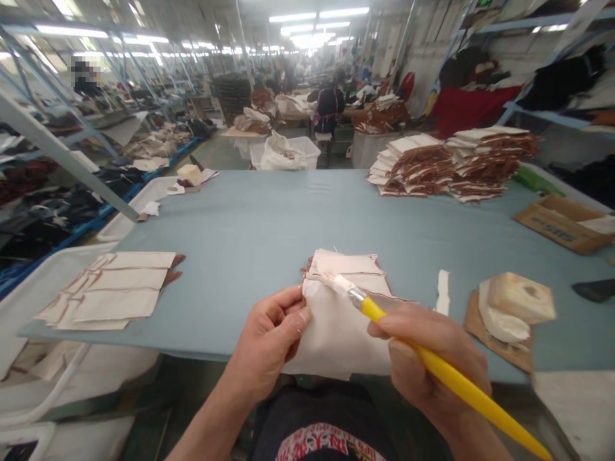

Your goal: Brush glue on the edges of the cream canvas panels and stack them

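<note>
My right hand (427, 355) is closed round the yellow handle of a paintbrush (372, 310). Its pale-coated bristles touch the top edge of a cream fabric piece (343, 326). The left edge of that piece is pinched between the thumb and fingers of my left hand (276, 326). Beneath and behind it lie more cream pieces with brown edges (350, 262), stacked on the blue-grey table (250, 218).
Overlapping cream pieces (125, 288) lie at the left. Tall cream-and-brown stacks (451, 163) stand at the back right. To the right are a white strip (442, 291), a cut-open yellowish container (521, 298) and a cardboard box (567, 221). A person (329, 105) sits farther back.
</note>
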Tool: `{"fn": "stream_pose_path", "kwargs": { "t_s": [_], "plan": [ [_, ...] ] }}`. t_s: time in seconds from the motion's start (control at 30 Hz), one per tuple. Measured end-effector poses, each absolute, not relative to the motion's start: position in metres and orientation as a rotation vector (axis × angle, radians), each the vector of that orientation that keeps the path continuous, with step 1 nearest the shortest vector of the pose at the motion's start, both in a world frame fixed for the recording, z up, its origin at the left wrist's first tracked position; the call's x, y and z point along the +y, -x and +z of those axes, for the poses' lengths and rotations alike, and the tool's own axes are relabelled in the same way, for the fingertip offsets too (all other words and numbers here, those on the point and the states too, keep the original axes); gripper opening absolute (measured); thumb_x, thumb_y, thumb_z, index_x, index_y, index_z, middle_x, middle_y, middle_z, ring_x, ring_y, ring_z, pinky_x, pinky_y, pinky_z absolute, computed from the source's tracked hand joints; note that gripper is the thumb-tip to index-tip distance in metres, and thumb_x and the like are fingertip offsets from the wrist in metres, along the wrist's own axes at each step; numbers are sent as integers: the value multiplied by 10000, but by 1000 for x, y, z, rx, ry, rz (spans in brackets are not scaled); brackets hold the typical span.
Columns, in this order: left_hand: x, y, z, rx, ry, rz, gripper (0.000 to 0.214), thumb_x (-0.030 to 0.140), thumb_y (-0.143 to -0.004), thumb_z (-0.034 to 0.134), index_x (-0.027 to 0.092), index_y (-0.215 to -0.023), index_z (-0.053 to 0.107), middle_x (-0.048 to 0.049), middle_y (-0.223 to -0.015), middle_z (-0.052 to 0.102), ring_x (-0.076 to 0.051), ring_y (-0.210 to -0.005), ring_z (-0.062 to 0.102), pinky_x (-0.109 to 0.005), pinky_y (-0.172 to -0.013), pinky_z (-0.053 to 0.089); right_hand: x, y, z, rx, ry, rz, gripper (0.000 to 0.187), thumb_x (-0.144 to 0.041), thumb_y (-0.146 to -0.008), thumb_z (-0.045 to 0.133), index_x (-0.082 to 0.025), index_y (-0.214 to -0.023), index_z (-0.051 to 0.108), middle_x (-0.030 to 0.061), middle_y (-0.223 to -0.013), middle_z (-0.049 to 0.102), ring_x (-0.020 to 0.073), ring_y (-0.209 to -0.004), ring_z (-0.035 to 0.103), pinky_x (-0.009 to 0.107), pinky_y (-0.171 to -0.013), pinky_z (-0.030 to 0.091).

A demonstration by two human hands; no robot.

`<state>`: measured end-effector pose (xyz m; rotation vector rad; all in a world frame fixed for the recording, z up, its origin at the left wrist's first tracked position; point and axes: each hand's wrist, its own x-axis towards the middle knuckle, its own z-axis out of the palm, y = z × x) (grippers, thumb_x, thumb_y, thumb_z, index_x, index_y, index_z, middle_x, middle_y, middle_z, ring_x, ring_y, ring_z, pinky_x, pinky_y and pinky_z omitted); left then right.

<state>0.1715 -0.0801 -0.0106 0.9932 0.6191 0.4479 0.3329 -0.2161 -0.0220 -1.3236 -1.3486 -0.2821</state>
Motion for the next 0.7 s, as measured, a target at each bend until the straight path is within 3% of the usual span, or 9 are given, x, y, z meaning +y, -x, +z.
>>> {"fn": "stream_pose_path", "kwargs": {
  "t_s": [0.13, 0.3, 0.4, 0.53, 0.7],
  "plan": [
    [-84, -175, -7, 663, -987, 447, 572, 513, -684, 947, 182, -1138, 838, -44, -763, 712, -80, -587, 494, -165, -578, 438, -230, -349, -20, -1424, 1363, -306, 189, -195, -991, 619, -291, -1121, 717, 20, -816, 779, 211, -677, 746, 336, -623, 609],
    [-85, -175, -12, 733, -1015, 438, 602, 538, -687, 935, 171, -1152, 825, 18, -639, 599, -21, -472, 260, -157, -471, 288, -240, -356, -30, -1328, 1388, -308, 122, -241, -996, 634, -293, -1059, 724, 11, -780, 775, 208, -664, 740, 348, -648, 617],
    [-86, -176, -14, 746, -1027, 443, 599, 545, -691, 933, 170, -1147, 827, 16, -638, 595, -33, -486, 314, -156, -479, 298, -240, -351, -31, -1213, 1369, -290, 121, -330, -1026, 613, -307, -1038, 731, 6, -752, 763, 214, -659, 735, 369, -678, 616],
    [-91, -182, -13, 748, -1029, 469, 568, 533, -686, 941, 176, -1116, 841, -6, -691, 645, -68, -554, 451, -150, -514, 363, -229, -344, -23, -1389, 1265, -194, 185, -339, -1052, 594, -354, -1194, 712, -7, -741, 758, 223, -619, 729, 361, -603, 612],
    [-96, -186, -14, 762, -1028, 505, 569, 531, -712, 928, 168, -1139, 834, 19, -639, 609, -47, -504, 383, -145, -481, 329, -216, -354, -23, -1442, 1248, -121, 162, -246, -1025, 606, -316, -1115, 722, -5, -761, 771, 203, -609, 737, 320, -584, 606]
  ]
}}
